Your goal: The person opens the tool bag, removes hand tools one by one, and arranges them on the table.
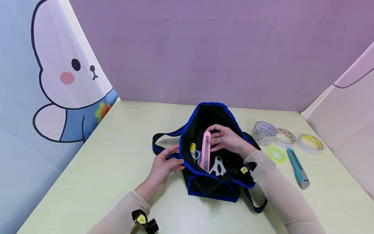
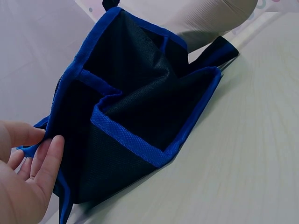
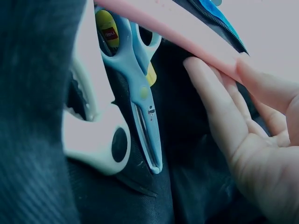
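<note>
A black tool bag with blue trim (image 1: 205,188) lies mouth up on the table. My left hand (image 1: 164,165) pinches its left rim between thumb and fingers, as the left wrist view also shows. Inside the mouth, my right hand (image 1: 227,140) holds a pink utility knife (image 1: 205,151) by its upper end, thumb and fingers on opposite sides. Below the knife in the right wrist view are light-blue scissors (image 3: 140,88) and a white-handled tool (image 3: 98,150). A yellow item (image 3: 108,29) shows partly behind the blue scissors' handle.
Right of the bag lie a wide clear tape roll (image 1: 258,138), two narrower tape rolls, one with a yellow core (image 1: 310,151), a green tape roll (image 1: 270,155) and a teal utility knife (image 1: 297,167). Bag straps (image 1: 159,149) spread onto the table. A purple backdrop (image 1: 204,58) stands behind.
</note>
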A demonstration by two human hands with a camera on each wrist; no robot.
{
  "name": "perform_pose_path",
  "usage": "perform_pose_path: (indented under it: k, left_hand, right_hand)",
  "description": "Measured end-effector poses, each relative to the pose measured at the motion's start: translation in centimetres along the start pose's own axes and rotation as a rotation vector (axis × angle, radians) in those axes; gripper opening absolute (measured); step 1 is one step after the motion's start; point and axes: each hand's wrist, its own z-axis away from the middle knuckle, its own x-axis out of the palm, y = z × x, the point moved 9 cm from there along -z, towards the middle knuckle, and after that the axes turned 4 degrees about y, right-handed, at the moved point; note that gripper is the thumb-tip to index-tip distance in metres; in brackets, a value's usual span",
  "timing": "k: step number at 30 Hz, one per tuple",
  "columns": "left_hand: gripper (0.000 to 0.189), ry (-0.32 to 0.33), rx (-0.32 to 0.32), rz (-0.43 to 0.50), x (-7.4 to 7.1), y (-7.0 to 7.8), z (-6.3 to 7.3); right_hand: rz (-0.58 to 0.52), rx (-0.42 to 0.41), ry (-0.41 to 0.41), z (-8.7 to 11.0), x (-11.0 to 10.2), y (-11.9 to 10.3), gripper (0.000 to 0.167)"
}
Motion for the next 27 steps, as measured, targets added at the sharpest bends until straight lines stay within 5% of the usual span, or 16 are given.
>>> perform_pose_path:
  k: [11, 27]
  left_hand:
    - [0.057, -0.007, 0.006, 0.01, 0.0, 0.0, -0.1]
    - [0.057, 0.001, -0.009, 0.016, -0.2, -0.2, -0.1]
  right_hand:
    - [0.042, -0.11, 0.176, 0.4, -1.6, -2.5, 0.038]
    - [0.022, -0.204, 0.226, 2.4, -4.0, -6.2, 0.038]
